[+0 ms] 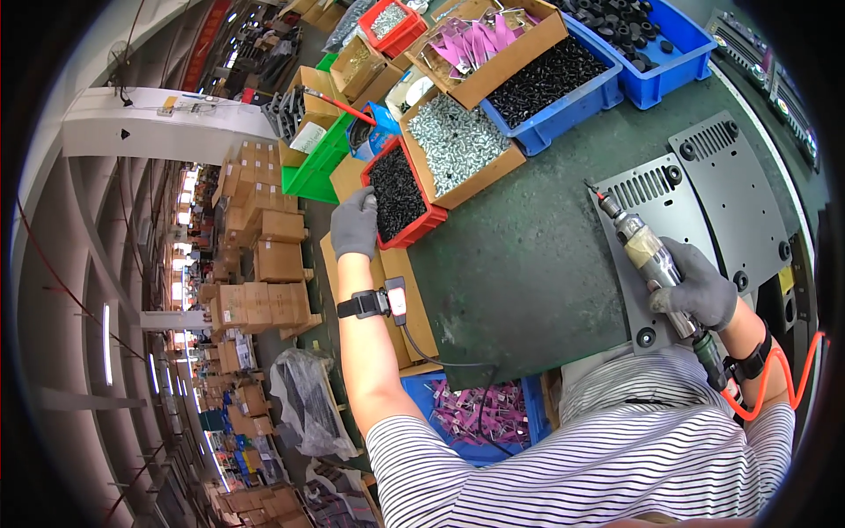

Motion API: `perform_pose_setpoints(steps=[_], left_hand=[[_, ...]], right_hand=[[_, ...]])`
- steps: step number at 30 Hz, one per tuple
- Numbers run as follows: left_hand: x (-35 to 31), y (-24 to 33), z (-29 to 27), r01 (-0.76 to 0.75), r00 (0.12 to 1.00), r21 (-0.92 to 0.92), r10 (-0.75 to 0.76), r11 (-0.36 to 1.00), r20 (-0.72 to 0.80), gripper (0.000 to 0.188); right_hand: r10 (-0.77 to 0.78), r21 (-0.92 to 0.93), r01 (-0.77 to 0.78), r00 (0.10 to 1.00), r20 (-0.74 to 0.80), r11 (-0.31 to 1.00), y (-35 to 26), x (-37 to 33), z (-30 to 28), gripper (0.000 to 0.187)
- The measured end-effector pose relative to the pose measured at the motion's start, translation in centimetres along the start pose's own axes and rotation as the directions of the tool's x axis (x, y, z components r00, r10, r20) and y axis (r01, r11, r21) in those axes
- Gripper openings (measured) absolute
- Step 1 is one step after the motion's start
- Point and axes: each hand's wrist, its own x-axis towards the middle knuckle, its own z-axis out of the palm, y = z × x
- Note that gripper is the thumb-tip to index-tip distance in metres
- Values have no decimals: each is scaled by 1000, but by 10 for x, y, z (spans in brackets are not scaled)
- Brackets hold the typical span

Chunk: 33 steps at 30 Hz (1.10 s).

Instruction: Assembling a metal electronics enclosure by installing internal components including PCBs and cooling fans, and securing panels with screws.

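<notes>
My left hand point(355, 225), in a grey glove, is at the left rim of a red bin point(414, 231) filled with small black screws point(396, 189). Its fingers are curled together; anything between them is too small to make out. My right hand point(695, 286), also gloved, is wrapped round a pneumatic screwdriver point(650, 253) whose bit points to the far left, over a grey metal plate point(616, 231). Round black feet sit near the plate's corners. A second slotted plate point(744, 198) lies beside it on the right, also with black feet.
Behind the red bin stand a carton of silver screws point(453, 145), a blue bin of black parts point(550, 84) and another blue bin point(673, 75). An orange air hose point(775, 356) hangs at the right. Below the green tabletop point(519, 290) sits a blue crate of pink-tagged parts point(480, 409).
</notes>
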Motion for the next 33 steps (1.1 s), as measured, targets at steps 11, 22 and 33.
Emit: perform_pose_setpoints(steps=[11, 22, 33], left_hand=[[-14, 11, -3, 383, 924, -573, -292, 725, 248, 26], [-33, 17, 5, 418, 902, -894, -189, 162, 388, 29], [-35, 23, 11, 312, 937, -857, -281, 411, 206, 29]], right_hand=[[-33, -39, 32, 999, -32, 999, 1, -2, 3, 56], [-64, -6, 64, 998, 15, 998, 2, -3, 2, 48], [-54, 13, 53, 998, 34, 998, 1, -6, -1, 45]])
